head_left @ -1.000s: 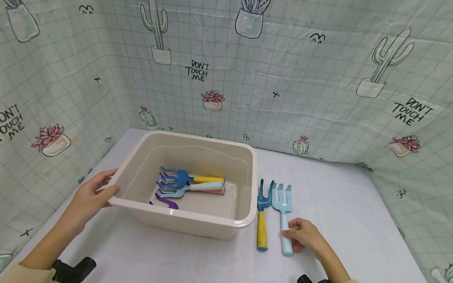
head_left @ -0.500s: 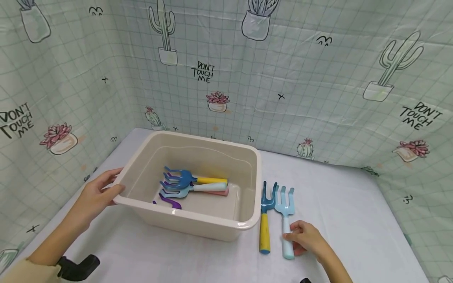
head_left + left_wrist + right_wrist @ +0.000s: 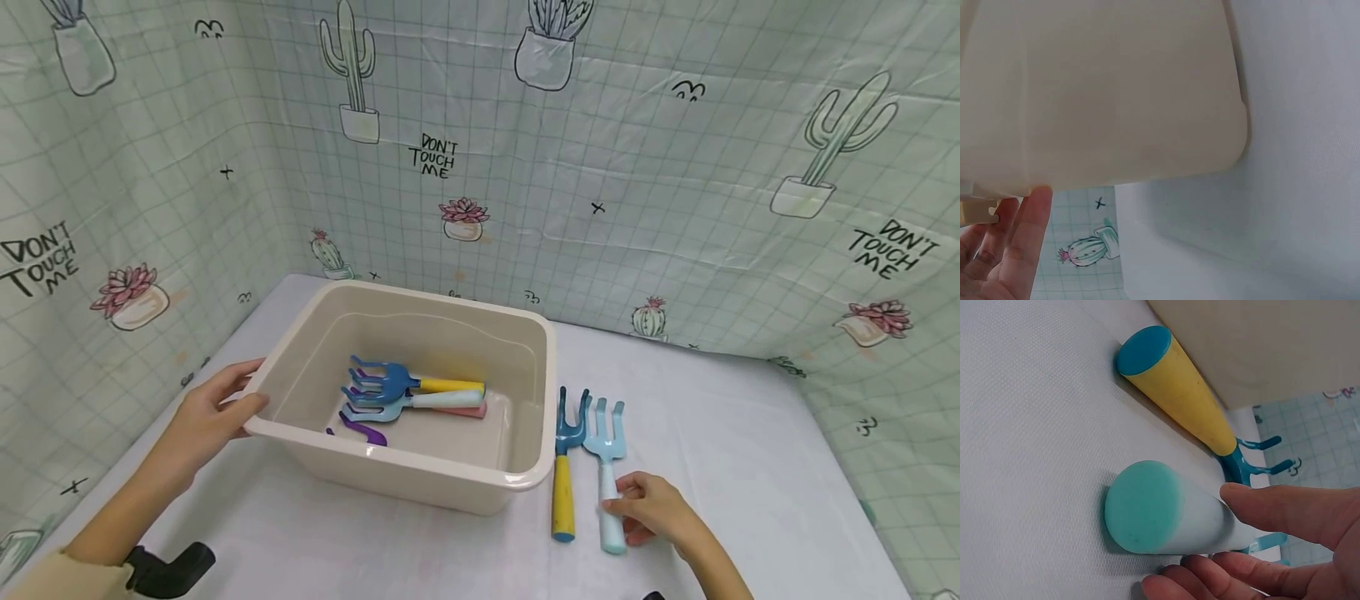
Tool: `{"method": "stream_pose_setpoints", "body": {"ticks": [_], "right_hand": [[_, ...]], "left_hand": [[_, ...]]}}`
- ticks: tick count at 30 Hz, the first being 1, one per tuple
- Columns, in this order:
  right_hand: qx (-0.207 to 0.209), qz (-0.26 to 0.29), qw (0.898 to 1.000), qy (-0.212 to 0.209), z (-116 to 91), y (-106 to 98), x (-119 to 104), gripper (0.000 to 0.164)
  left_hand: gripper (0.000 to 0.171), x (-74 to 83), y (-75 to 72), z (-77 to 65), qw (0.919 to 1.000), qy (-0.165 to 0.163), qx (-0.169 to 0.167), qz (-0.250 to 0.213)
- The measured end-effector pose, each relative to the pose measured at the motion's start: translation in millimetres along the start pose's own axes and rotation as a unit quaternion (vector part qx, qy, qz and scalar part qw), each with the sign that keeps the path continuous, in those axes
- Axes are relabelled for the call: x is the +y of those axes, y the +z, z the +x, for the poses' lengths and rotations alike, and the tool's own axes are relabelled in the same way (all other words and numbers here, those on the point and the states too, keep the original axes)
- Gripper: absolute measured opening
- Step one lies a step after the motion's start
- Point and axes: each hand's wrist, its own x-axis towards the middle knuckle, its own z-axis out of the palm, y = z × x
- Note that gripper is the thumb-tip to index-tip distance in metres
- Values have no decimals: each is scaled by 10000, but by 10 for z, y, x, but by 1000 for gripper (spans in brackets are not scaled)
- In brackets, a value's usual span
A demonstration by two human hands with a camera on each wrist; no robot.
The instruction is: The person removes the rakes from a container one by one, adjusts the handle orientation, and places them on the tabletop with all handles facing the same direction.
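Observation:
My left hand (image 3: 202, 421) grips the left rim of a beige plastic basin (image 3: 390, 481), thumb on top of the edge. In the left wrist view, its fingertips (image 3: 1038, 203) press against the basin from outside. On the right, my right hand (image 3: 651, 510) holds the pale handle of a light blue hand fork (image 3: 606, 447) lying on the cloth. The right wrist view has the thumb (image 3: 1285, 509) on one side of that handle and curled fingers on the other. A blue hand fork with a yellow handle (image 3: 562, 498) lies just left of it, beside the basin.
Inside the basin lie several garden tools: a blue fork with a yellow handle (image 3: 450, 385), a light blue fork (image 3: 450, 399), a pink handle (image 3: 472, 411) and purple prongs (image 3: 367, 431). White cloth (image 3: 720, 433) covers the table. A cactus-print curtain (image 3: 480, 167) hangs behind and at the sides.
The whole head view has shifted slightly, so everything sits a little further right and lower. Both hands keep their places on the basin and the light blue hand fork.

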Motion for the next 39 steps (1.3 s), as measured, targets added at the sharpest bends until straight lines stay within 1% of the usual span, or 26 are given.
{"method": "stream_pose_setpoints", "body": {"ticks": [3,7,11,16,22,27,32,35,39], "right_hand": [[1,-52,10000,-27,-8,-30,0,52],[26,-185,9996,-208,-26,-115,-49,53],[79,-410,9975,-568,-73,-255,-159,53],[80,-634,9917,-1120,-166,-471,-353,55],[132,-1001,9794,-1750,-285,-706,-655,52],[178,-1232,9685,-2157,-356,-827,-932,48],[149,-1340,9594,-2476,-380,-906,-1186,45],[127,-1482,9500,-2747,-377,-930,-1324,44],[89,-1765,9387,-2961,-359,-942,-1515,42]], "left_hand": [[54,0,5,3,10000,-6,-21,-13],[53,4,5,-2,10000,19,-4,-9],[53,1,2,-10,10000,76,37,16],[53,-17,6,-9,10000,61,29,21],[52,-31,13,-3,9998,166,95,9],[51,-27,9,-5,9998,183,87,-37],[51,-14,6,-11,9998,176,41,-8],[51,-9,11,-9,9998,187,25,13],[51,-9,17,-9,9999,159,4,5]]}}
